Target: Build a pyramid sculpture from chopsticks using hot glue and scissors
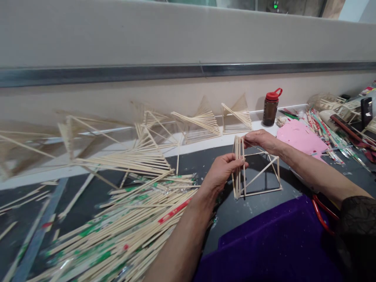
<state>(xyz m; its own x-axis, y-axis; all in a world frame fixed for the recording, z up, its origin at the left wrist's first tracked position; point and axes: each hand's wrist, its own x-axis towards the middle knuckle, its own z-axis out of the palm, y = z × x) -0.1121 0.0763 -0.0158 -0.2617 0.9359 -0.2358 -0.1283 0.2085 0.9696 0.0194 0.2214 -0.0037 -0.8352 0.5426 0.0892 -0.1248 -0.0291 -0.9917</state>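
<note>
Head view of a long dark worktop [227,213] set against a pale wall [164,39] with a horizontal dark rail [164,71]. Right of centre, a small box-like frame of pale wooden sticks [261,172] stands between two bare hands, with several upright sticks close together at its left end and a diagonal brace across its near side. The left hand [225,166] grips these uprights at mid-height, thumb and fingers closed around them. The right hand [261,140] reaches to the top of the same end from the right, its fingers bent; the fingertips are partly hidden, and whether they pinch a stick cannot be told. Left of the frame lies a broad heap of loose sticks [132,219], some in green-printed wrappers; farther left rests a flat metal strip [41,231]. Along the far edge stand fan-like stick models [202,123], those at far left blurred. Beyond the right hand stands a brown bottle [270,109] with a red lid; to its right, a pink sheet [301,137] lies beside wrapped sticks [324,131]. At the near right are a deep purple object [264,246], red handles [319,217] and the dark sleeve [357,235] of the right arm
</note>
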